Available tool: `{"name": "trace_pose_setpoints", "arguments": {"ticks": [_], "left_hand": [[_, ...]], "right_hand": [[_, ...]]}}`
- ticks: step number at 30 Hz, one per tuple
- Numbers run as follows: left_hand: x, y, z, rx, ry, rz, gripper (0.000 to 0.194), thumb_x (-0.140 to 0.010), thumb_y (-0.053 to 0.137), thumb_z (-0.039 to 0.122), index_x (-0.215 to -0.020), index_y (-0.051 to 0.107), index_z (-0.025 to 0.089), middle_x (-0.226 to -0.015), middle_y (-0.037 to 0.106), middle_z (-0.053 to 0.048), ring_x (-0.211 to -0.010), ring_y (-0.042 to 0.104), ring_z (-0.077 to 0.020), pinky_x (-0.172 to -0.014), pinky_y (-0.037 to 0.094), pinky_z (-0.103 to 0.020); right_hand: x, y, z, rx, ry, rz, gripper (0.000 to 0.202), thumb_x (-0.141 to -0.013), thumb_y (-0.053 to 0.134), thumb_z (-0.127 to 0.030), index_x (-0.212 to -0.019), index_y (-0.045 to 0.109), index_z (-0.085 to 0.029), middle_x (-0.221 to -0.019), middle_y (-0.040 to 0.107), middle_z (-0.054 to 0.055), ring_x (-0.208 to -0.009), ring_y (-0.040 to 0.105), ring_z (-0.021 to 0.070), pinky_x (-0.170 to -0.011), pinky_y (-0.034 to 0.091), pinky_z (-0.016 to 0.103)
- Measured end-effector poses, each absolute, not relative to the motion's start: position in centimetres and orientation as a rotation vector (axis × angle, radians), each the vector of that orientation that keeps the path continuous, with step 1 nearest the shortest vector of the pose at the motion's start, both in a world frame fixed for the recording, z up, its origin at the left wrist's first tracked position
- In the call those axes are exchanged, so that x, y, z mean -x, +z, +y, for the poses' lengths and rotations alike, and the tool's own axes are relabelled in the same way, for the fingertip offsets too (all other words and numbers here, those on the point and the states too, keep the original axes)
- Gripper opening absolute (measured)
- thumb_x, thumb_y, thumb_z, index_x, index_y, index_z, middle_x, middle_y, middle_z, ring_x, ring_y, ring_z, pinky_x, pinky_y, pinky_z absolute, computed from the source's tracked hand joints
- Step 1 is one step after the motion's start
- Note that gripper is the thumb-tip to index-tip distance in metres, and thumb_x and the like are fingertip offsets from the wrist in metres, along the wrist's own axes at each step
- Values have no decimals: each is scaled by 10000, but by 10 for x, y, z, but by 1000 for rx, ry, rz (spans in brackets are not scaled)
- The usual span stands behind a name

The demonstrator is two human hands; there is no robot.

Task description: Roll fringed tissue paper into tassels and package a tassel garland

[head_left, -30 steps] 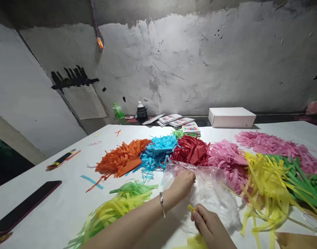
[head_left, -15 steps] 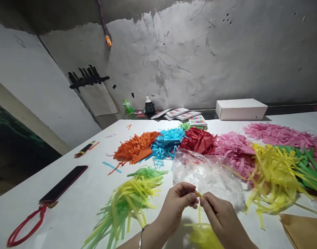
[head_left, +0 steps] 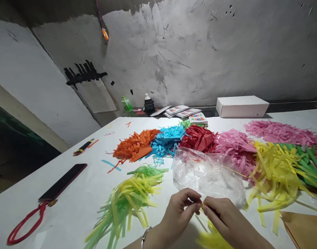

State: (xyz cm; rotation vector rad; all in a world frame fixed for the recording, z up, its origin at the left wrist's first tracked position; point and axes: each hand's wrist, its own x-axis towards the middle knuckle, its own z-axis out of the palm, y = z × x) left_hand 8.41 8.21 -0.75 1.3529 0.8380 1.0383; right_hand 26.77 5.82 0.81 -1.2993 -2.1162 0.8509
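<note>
My left hand (head_left: 181, 209) and my right hand (head_left: 224, 218) meet fingertip to fingertip above the front of the table. Both are closed in a pinch on the narrow twisted end of a yellow paper tassel (head_left: 212, 238). Its fringe hangs below my right hand and is blurred; my fingers hide most of the twisted part. Left of my hands lies a pile of yellow and light green paper tassels (head_left: 132, 193). Just beyond my fingers is a crumpled clear plastic bag (head_left: 207, 173). To the right sits a heap of yellow tassels (head_left: 276, 173).
Behind lie orange (head_left: 135, 145), blue (head_left: 167, 138), red (head_left: 198, 138) and pink (head_left: 234, 147) tassels. A phone (head_left: 64, 181) with a red strap and a utility knife (head_left: 83, 147) lie left. A white box (head_left: 241, 106) stands by the wall; brown paper (head_left: 303, 228) lies right.
My hands have shifted slightly right and down, still pinched together. The yellow fringe has swung right, and the twisted end is now more hidden between my fingers.
</note>
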Motion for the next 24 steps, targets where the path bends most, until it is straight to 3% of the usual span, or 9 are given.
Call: {"name": "trace_pose_setpoints", "arguments": {"ticks": [6,12,16,19,21,24], "left_hand": [[-78,-3,84,-1474,1024,905,143,-830,728,252,-936,706,159,-815,716,-57,-667,667,-144,-649,559,-253],[-81,-4,84,-1323,1003,909,175,-772,767,250,-918,730,162,-832,766,-70,-700,713,-178,-696,587,-281],[-80,-8,82,-1406,969,938,139,-834,685,243,-939,738,171,-839,767,-71,-729,725,-197,-713,590,-294],[-75,-10,81,-1651,905,978,160,-861,614,170,-969,731,186,-784,749,-60,-696,703,-187,-659,561,-265],[-71,-7,81,-1856,911,1014,203,-867,581,130,-986,729,201,-798,751,-67,-702,698,-190,-660,549,-265],[-68,7,82,-2149,1000,1021,229,-892,542,122,-983,727,221,-843,760,-84,-750,707,-205,-696,550,-280]], "right_hand": [[-272,10,59,1301,990,-2059,336,-1026,379,-433,-796,510,-226,-744,585,-14,-678,531,139,-624,367,252],[-273,7,59,1261,885,-2074,410,-1053,323,-415,-739,505,-224,-687,592,-19,-634,556,131,-607,386,243],[-266,-9,59,1236,448,-2170,219,-1024,443,-344,-934,595,-215,-773,662,11,-671,625,158,-602,395,252],[-259,-24,61,1134,97,-2241,272,-1016,379,-223,-853,596,-202,-695,640,35,-593,586,176,-553,326,282],[-256,-26,62,1141,73,-2251,325,-1006,339,-170,-808,595,-202,-667,631,43,-573,561,181,-552,295,296],[-252,-17,61,1209,150,-2222,284,-1010,389,-212,-823,602,-200,-707,650,40,-627,580,186,-587,323,292]]}}
